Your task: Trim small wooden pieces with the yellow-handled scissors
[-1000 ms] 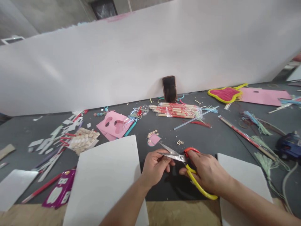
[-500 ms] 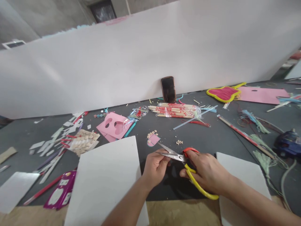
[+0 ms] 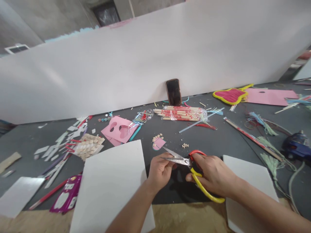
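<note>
My right hand (image 3: 212, 176) is wrapped round the handles of a pair of scissors (image 3: 186, 161), one loop red, the other yellow. The blades are parted and point left, over my left hand (image 3: 160, 171). That hand is closed in a pinch close to the blades; whatever lies between its fingers is too small or hidden to name. Just beyond the blade tips lies a small pink piece with a rounded, bluish edge (image 3: 159, 144). Small pale beads (image 3: 157, 137) lie against it, and another little heap of beads (image 3: 185, 145) sits to its right.
White boards (image 3: 114, 181) lie left and right of my hands. A phone (image 3: 173, 92) leans on the white partition (image 3: 121, 71), behind wrapped red-and-cream sticks (image 3: 179, 113). Pink cut-out sheets (image 3: 119, 129) and scraps lie left; tassels (image 3: 270, 163) and a dark blue tool (image 3: 296, 145) lie right.
Both hands and the scissors hold almost the same pose. The view has shifted very slightly, so things at the left edge appear a little further right.
</note>
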Motion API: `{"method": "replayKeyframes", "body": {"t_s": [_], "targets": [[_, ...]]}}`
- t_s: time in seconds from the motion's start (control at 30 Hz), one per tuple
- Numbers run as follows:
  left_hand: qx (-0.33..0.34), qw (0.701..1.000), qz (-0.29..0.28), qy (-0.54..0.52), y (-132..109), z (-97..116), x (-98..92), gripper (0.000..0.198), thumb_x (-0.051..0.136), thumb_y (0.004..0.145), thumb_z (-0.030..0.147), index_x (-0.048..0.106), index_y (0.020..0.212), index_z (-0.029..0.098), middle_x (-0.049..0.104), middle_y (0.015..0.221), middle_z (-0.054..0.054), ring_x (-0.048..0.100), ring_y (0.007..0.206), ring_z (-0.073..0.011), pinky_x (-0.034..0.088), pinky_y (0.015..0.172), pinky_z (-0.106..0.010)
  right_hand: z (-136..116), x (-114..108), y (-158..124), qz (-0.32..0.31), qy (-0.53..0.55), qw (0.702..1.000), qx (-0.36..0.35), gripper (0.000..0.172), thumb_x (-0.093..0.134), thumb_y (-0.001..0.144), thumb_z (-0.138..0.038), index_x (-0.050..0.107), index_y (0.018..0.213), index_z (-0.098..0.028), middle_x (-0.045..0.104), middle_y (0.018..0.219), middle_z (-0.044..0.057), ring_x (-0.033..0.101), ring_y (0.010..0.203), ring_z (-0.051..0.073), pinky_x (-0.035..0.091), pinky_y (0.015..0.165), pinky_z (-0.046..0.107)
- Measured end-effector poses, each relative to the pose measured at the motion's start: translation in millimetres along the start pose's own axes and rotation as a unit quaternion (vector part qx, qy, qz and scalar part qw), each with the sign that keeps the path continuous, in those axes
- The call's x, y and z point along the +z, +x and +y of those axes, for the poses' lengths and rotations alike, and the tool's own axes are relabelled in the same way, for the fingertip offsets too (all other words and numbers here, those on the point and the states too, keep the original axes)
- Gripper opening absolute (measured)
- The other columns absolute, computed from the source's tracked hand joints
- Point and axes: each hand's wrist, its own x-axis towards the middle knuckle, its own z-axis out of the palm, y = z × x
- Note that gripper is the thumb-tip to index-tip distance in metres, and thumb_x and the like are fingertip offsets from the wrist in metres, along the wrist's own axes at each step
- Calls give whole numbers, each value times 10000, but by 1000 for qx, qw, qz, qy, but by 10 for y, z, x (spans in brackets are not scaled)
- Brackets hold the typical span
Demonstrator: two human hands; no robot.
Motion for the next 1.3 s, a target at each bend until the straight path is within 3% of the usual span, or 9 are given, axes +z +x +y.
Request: {"method": "replayKeyframes", "body": {"t_s": [0.17,0.37,0.47,0.63,0.73,0.87,1.3], "targets": [[-26,1000,4,-12,-12,-25,22,287,469,881,126,573,616,156,577,581,0,553,576,-102,422,581,-183,4,9,7,9,-9,1000,5,279,449,849,-488,417,845,-210,600,648,19,596,593,206,300,513,292],[-174,980,21,-88,-24,-19,57,221,520,883,265,633,727,155,578,578,14,551,540,-100,409,528,-180,38,24,12,34,-25,999,19,340,495,809,-509,431,917,-193,621,778,61,612,721,244,355,562,310],[-194,973,21,-119,-20,14,48,261,527,878,294,634,690,149,574,552,14,549,528,-97,407,532,-182,37,23,13,51,-26,998,13,390,523,780,-526,443,948,-182,618,827,80,604,760,259,383,588,324],[-238,954,-20,-181,-9,63,5,283,543,855,326,628,666,135,622,567,-13,567,501,-102,428,517,-195,17,11,32,72,-2,997,-5,390,561,743,-547,450,872,-197,601,825,94,582,750,252,413,620,334],[-271,935,-55,-221,-6,86,-5,315,533,849,386,622,699,124,667,629,-46,557,445,-92,435,464,-197,18,-7,40,53,25,998,-16,330,533,785,-520,440,829,-205,594,787,81,571,694,223,408,589,313],[-278,931,-78,-221,-6,98,-6,371,504,856,446,618,719,121,663,621,-53,545,415,-85,431,432,-192,40,-13,31,30,35,999,-16,288,492,831,-497,430,793,-218,595,722,51,564,619,193,371,535,285],[-277,935,-66,-211,3,84,19,409,491,866,455,626,693,111,616,632,-40,538,421,-78,428,422,-188,-3,46,-17,9,-2,1000,11,236,468,865,-438,466,840,-204,616,634,21,601,558,201,300,505,277]]}}
